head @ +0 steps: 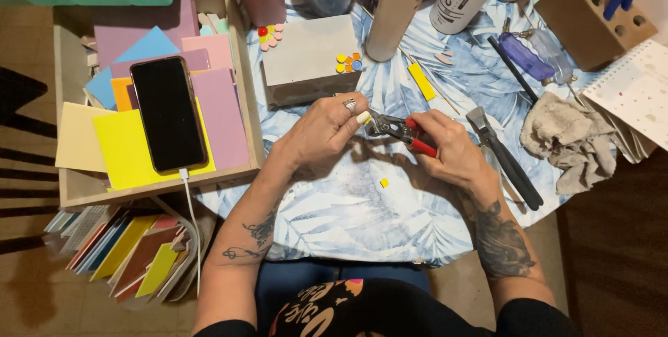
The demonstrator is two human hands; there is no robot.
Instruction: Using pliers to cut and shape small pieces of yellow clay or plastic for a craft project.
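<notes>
My right hand (447, 148) grips red-handled nippers (398, 129) over a round table with a blue leaf-print cloth (362, 212). My left hand (325, 127), a ring on one finger, pinches at the metal jaws of the nippers; whatever small piece it holds there is hidden by the fingers. A tiny yellow tile chip (383, 182) lies on the cloth just below both hands. Behind the hands stands a grey block (306, 59) with small coloured round tiles (348, 63) on its top, and a yellow strip (420, 81) lies to its right.
A wooden tray (247, 100) at left holds coloured tiles and a black phone (168, 113) on a white cable. More tiles stand in a rack (132, 250) below. A dark-handled tool (502, 156), a rag (567, 139), two bottles (396, 6) and a spiral notebook (637, 93) crowd the right and back.
</notes>
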